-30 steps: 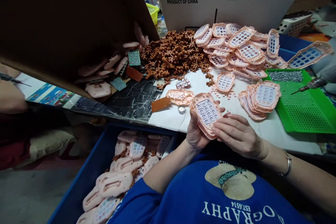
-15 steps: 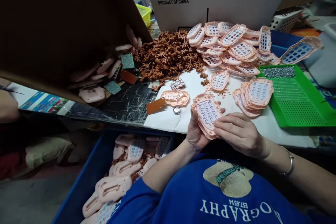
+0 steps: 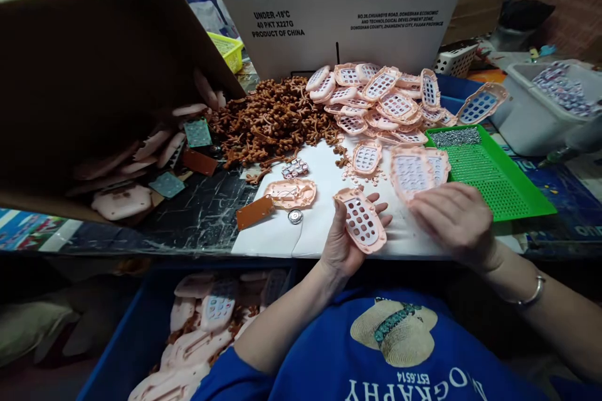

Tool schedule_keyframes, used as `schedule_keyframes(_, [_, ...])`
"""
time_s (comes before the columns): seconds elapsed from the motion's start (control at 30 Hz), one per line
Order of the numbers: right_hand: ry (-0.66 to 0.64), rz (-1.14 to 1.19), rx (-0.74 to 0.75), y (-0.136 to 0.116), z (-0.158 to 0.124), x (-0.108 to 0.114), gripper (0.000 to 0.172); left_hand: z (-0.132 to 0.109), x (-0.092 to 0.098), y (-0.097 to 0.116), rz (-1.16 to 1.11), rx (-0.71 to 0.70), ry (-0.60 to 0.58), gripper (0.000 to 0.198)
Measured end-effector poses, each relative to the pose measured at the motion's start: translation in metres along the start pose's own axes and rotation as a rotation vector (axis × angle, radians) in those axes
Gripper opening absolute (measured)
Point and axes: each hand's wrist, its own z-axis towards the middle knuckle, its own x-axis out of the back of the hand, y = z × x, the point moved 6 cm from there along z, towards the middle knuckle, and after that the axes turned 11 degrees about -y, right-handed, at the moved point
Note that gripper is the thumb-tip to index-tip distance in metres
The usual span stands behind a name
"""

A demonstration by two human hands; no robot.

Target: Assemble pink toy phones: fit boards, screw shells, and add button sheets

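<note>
Tabletop (image 3: 207, 207) behind; pink shell (image 3: 363, 221) slants lengthwise down-right.

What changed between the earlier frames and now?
The right hand moved right, away from the left hand, apparently with the blurred shell seen against the shell stack. The left hand now holds an open-holed shell. The silver disc and green tray stayed put.

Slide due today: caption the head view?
Left hand holds a pink shell; right hand, a blurred second shell by the green tray.
</note>
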Motion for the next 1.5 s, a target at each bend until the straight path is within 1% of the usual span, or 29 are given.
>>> schedule_keyframes(0.07, [-0.093,-0.132,-0.091,0.026,-0.005,-0.008,0.007,-0.003,0.004,0.007,0.029,-0.017,0.025,0.050])
schedule_keyframes(0.13, [-0.193,-0.211,-0.146,0.046,-0.009,-0.019,0.011,-0.006,0.008,0.017,0.044,-0.045,0.033,0.053])
schedule_keyframes(0.2, [-0.271,-0.251,-0.150,0.057,-0.011,-0.028,0.014,-0.010,0.012,0.029,0.056,-0.078,0.036,0.058])
schedule_keyframes(0.27, [-0.289,-0.260,-0.133,0.058,-0.010,-0.031,0.013,-0.013,0.016,0.040,0.068,-0.113,0.036,0.064])
schedule_keyframes(0.33, [-0.241,-0.247,-0.121,0.054,-0.005,-0.028,0.011,-0.016,0.020,0.050,0.074,-0.141,0.043,0.068])
schedule_keyframes(0.43, [-0.145,-0.165,-0.090,0.040,0.011,-0.023,0.013,-0.021,0.026,0.063,0.066,-0.168,0.055,0.067])
schedule_keyframes(0.47, [-0.140,-0.124,-0.074,0.034,0.018,-0.024,0.013,-0.023,0.028,0.067,0.060,-0.172,0.053,0.066])
schedule_keyframes(0.53, [-0.181,-0.049,-0.045,0.020,0.036,-0.034,0.013,-0.026,0.030,0.072,0.046,-0.174,0.032,0.065])
schedule_keyframes(0.63, [-0.348,0.030,-0.039,0.001,0.068,-0.062,0.014,-0.031,0.032,0.080,0.031,-0.189,-0.003,0.062])
schedule_keyframes(0.7, [-0.497,0.116,-0.070,-0.008,0.092,-0.085,0.016,-0.036,0.035,0.084,0.029,-0.205,0.002,0.058])
schedule_keyframes(0.77, [-0.609,0.223,-0.109,-0.015,0.116,-0.107,0.020,-0.040,0.038,0.087,0.026,-0.213,0.013,0.056])
schedule_keyframes(0.83, [-0.642,0.299,-0.114,-0.021,0.141,-0.126,0.021,-0.042,0.040,0.087,0.025,-0.211,0.012,0.055])
schedule_keyframes(0.93, [-0.627,0.368,-0.088,-0.030,0.172,-0.151,0.023,-0.044,0.040,0.086,0.017,-0.212,0.015,0.053])
schedule_keyframes(1.0, [-0.609,0.416,-0.069,-0.035,0.187,-0.165,0.030,-0.045,0.040,0.085,0.001,-0.206,0.024,0.051])
schedule_keyframes(1.1, [-0.609,0.486,-0.024,-0.040,0.200,-0.181,0.046,-0.045,0.041,0.083,-0.019,-0.193,0.019,0.052])
schedule_keyframes(1.13, [-0.620,0.505,-0.012,-0.042,0.202,-0.185,0.045,-0.045,0.041,0.083,-0.021,-0.189,0.011,0.052])
schedule_keyframes(1.17, [-0.631,0.517,-0.013,-0.042,0.203,-0.189,0.041,-0.045,0.040,0.083,-0.022,-0.187,0.002,0.053])
schedule_keyframes(1.23, [-0.642,0.517,-0.058,-0.039,0.204,-0.194,0.033,-0.044,0.040,0.082,-0.023,-0.183,-0.015,0.055])
schedule_keyframes(1.37, [-0.617,0.450,-0.166,-0.034,0.205,-0.194,0.042,-0.043,0.039,0.082,-0.020,-0.189,-0.015,0.052])
schedule_keyframes(1.43, [-0.589,0.412,-0.127,-0.038,0.208,-0.189,0.042,-0.042,0.039,0.081,-0.022,-0.188,-0.002,0.051])
schedule_keyframes(1.5, [-0.581,0.397,0.002,-0.049,0.215,-0.184,0.039,-0.042,0.038,0.081,-0.015,-0.187,0.012,0.050])
